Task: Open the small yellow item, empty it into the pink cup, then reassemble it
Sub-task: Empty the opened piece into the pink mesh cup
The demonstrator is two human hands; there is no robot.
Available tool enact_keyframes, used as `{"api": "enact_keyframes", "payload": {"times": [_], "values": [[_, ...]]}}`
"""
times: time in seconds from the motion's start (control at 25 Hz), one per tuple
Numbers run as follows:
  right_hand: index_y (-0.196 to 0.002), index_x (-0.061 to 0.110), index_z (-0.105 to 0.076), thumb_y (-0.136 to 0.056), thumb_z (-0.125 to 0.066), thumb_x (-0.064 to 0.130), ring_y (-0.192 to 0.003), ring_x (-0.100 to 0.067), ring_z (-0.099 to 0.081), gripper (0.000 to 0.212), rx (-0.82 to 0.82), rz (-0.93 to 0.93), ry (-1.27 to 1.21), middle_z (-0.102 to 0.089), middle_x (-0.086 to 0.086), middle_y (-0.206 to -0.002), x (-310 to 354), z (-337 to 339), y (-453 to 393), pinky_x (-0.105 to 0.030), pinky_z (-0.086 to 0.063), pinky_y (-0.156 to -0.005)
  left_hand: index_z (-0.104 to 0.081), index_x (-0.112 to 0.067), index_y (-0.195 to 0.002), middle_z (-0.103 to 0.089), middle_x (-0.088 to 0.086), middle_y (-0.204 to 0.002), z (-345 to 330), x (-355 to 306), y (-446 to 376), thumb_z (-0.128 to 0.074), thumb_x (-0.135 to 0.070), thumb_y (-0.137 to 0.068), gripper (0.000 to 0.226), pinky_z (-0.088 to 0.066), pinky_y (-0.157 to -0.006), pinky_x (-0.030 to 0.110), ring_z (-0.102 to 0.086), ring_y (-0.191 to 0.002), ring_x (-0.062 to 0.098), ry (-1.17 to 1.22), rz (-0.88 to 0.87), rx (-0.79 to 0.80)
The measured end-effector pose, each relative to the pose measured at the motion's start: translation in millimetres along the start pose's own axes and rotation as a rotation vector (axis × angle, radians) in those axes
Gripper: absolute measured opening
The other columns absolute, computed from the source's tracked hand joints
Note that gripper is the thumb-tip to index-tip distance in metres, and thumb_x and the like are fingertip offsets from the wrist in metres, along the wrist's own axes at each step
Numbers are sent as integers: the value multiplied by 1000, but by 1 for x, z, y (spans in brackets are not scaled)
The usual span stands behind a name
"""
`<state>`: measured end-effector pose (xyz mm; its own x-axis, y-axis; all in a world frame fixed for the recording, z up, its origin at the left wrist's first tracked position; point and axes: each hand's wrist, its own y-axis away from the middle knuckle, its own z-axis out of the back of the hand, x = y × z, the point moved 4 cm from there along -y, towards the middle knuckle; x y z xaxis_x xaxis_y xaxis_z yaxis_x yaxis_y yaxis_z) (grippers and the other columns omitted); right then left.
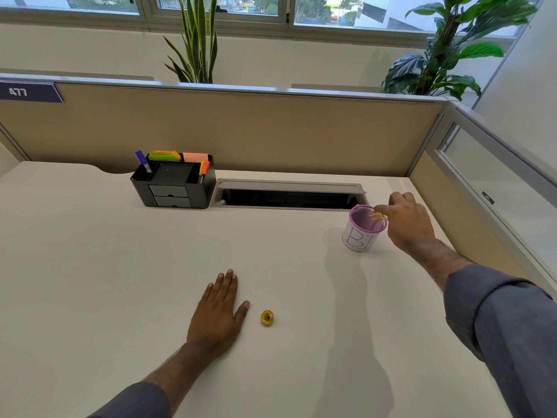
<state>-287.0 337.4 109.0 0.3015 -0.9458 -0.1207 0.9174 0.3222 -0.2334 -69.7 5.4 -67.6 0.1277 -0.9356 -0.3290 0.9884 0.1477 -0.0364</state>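
Note:
A small yellow round piece [267,317], with a dark slot in its top, lies on the white desk [90,267] near the front middle. My left hand [216,315] rests flat on the desk just left of it, fingers spread, not touching it. At the right, a pink mesh cup [363,229] with a white paper label stands upright. My right hand [408,224] holds a translucent yellow piece [377,216] tilted over the cup's rim. The cup's inside is hard to make out.
A black desk organiser [174,184] with markers and sticky notes stands at the back left. An open cable slot [289,196] runs along the back of the desk. A tan partition [241,131] walls the back and right side.

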Motion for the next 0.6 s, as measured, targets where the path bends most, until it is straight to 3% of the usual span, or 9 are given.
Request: {"api": "enact_keyframes", "payload": {"times": [0.24, 0.6], "values": [[-122, 18, -67, -89, -58, 6, -106, -33, -51, 35, -26, 72, 134, -60, -15, -112, 5, -2, 3, -40, -46, -75, 8, -17, -151, 7, -8, -163, -1, 1, 0, -22, -52, -100, 69, 7, -121, 27, 12, -149, 7, -5, -2, 1], [-113, 16, -71, -87, -60, 7, -104, -36, -52, 29, -41, 34, 196, -60, -16, -109, 6, -4, 2, -43, -45, -77, 12, -18, -149, 9, -8, -163, -1, 1, 0, -21, -53, -99, 70, 9, -121, 25, 13, -149, 6, -9, -2, 1]]}}
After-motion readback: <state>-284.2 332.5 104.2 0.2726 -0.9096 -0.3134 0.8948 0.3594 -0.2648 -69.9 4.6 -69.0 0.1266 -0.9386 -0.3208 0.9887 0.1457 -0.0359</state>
